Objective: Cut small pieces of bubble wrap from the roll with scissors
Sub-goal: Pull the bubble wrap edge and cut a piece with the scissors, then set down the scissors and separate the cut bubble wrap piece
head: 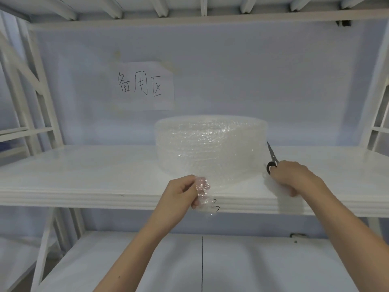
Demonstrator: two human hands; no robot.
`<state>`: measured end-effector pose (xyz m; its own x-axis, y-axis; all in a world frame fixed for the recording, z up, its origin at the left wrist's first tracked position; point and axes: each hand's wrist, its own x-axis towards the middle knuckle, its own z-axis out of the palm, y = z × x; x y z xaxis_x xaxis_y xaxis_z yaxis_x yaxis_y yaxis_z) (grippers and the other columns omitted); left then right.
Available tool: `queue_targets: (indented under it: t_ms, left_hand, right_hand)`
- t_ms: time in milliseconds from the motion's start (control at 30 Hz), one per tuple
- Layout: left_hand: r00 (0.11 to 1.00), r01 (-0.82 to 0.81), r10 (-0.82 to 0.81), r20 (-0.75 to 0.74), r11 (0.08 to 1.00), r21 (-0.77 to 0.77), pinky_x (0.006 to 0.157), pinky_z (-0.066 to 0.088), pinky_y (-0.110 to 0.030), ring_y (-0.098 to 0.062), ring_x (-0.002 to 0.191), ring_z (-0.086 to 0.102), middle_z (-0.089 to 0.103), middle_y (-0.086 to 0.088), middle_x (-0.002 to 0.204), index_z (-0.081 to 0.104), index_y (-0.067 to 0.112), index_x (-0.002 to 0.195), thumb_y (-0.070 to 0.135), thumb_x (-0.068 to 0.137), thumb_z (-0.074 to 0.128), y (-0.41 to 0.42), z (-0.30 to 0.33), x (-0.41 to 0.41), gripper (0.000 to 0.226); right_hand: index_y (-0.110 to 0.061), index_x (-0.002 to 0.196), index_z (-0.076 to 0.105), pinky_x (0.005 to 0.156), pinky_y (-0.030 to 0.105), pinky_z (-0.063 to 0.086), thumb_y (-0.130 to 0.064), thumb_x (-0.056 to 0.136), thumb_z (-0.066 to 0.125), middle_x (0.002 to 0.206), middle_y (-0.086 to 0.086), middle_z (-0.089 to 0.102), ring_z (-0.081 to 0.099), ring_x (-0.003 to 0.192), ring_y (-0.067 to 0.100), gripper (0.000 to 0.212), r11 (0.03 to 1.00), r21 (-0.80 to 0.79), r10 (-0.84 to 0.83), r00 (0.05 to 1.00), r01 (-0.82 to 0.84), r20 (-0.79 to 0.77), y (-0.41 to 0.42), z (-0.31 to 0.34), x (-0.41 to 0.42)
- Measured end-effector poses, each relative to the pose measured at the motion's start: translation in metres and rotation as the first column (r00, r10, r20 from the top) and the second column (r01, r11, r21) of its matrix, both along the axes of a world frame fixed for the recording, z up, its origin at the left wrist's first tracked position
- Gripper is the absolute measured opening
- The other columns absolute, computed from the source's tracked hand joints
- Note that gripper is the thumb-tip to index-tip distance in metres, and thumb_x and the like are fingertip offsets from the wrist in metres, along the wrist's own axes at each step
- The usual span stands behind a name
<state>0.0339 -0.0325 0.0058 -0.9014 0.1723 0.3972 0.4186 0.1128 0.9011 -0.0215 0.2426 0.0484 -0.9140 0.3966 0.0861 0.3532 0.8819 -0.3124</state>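
Observation:
A fat roll of clear bubble wrap (210,144) stands on the white middle shelf (84,171). Its loose end (210,184) hangs forward over the shelf's front edge. My left hand (183,194) pinches the corner of that loose end, fingers showing through the plastic. My right hand (294,175) is at the roll's right side, closed around the black handles of a pair of scissors (272,155). The blades point up and away, close together, just right of the roll and not on the wrap.
A paper sign (144,86) with handwritten characters is taped to the back wall above the roll. White rack uprights (42,114) frame both sides. A lower shelf (147,260) lies beneath my forearms, and an upper shelf's underside (189,9) is overhead.

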Motion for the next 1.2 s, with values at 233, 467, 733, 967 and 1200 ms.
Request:
queue_targets:
  t_ms: [233, 467, 733, 967, 1200]
  left_hand:
    - [0.999, -0.008, 0.012, -0.047, 0.996, 0.093, 0.054, 0.048, -0.015, -0.003, 0.060, 0.061, 0.072, 0.011, 0.068, 0.076, 0.016, 0.084, -0.001, 0.091, 0.062, -0.004, 0.014, 0.005, 0.024]
    - [0.999, -0.038, 0.044, -0.029, 0.978, 0.203, 0.051, 0.051, -0.024, -0.014, 0.046, 0.055, 0.067, -0.001, 0.056, 0.059, 0.009, 0.089, 0.004, 0.090, 0.066, -0.020, 0.015, 0.002, 0.009]
    - [0.996, -0.039, 0.056, -0.067, 0.973, 0.229, 0.052, 0.051, -0.025, -0.016, 0.046, 0.055, 0.066, -0.003, 0.058, 0.058, 0.005, 0.083, 0.000, 0.089, 0.064, -0.034, 0.017, -0.002, 0.010]
    - [0.989, -0.062, 0.088, -0.118, 0.977, 0.204, 0.058, 0.049, -0.024, -0.016, 0.056, 0.054, 0.062, -0.009, 0.063, 0.061, 0.008, 0.085, 0.001, 0.089, 0.064, -0.040, 0.017, -0.003, 0.009]
    - [0.982, -0.113, 0.143, -0.122, 0.967, 0.227, 0.059, 0.049, -0.017, -0.010, 0.061, 0.057, 0.065, -0.003, 0.073, 0.064, 0.008, 0.081, 0.002, 0.087, 0.068, -0.045, 0.019, -0.004, 0.009]
  right_hand:
    - [-0.010, 0.084, 0.053, 0.053, 0.025, 0.034, -0.020, 0.089, 0.048, 0.079, 0.007, 0.053, 0.052, 0.069, 0.026, 0.012, 0.984, 0.172, -0.035, 0.993, 0.054, -0.112, 0.002, -0.010, -0.010]
    - [-0.016, 0.066, 0.048, 0.050, 0.021, 0.029, -0.018, 0.088, 0.053, 0.065, 0.000, 0.048, 0.049, 0.058, 0.019, 0.023, 0.883, 0.452, -0.078, 0.989, 0.127, -0.125, -0.013, -0.005, -0.007]
    - [-0.011, 0.051, 0.048, 0.059, 0.042, 0.050, -0.035, 0.091, 0.052, 0.053, 0.012, 0.055, 0.066, 0.060, 0.027, 0.047, 0.906, -0.098, 0.251, 0.709, -0.412, -0.659, -0.093, 0.020, 0.053]
    - [-0.002, 0.094, 0.075, 0.078, 0.037, 0.061, -0.045, 0.084, 0.066, 0.089, 0.019, 0.076, 0.070, 0.073, 0.019, 0.045, 0.337, -0.707, 0.469, 0.762, -0.622, -0.447, -0.151, 0.014, 0.075]
    - [-0.001, 0.089, 0.077, 0.070, 0.030, 0.060, -0.048, 0.062, 0.075, 0.091, 0.023, 0.074, 0.071, 0.075, 0.021, 0.054, 0.196, -0.825, 0.497, 0.779, -0.530, -0.383, -0.159, 0.006, 0.071]
